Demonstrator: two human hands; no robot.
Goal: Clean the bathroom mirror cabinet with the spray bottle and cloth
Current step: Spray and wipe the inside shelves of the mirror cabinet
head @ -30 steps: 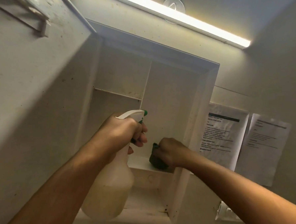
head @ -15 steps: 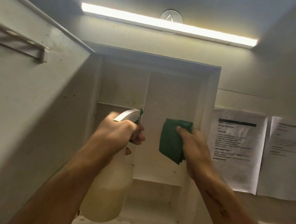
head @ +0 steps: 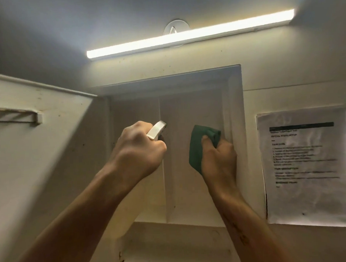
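Item, mirror cabinet [head: 194, 169], door [head: 49, 157] swung open at nine o'clock. My left hand [head: 138, 154] gripped the spray bottle [head: 156, 129], nozzle aimed inward, its body probably hidden behind my arm. At three o'clock of it, my right hand [head: 217, 160] clutched the green cloth [head: 199, 145], bunched against the back panel for wiping.

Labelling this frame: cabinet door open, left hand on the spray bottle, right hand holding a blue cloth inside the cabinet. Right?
Not quite: the cloth is green, not blue, as the head view shows. The rest holds: the cabinet door is open, the left hand grips the spray bottle, and the right hand holds the cloth inside the cabinet.
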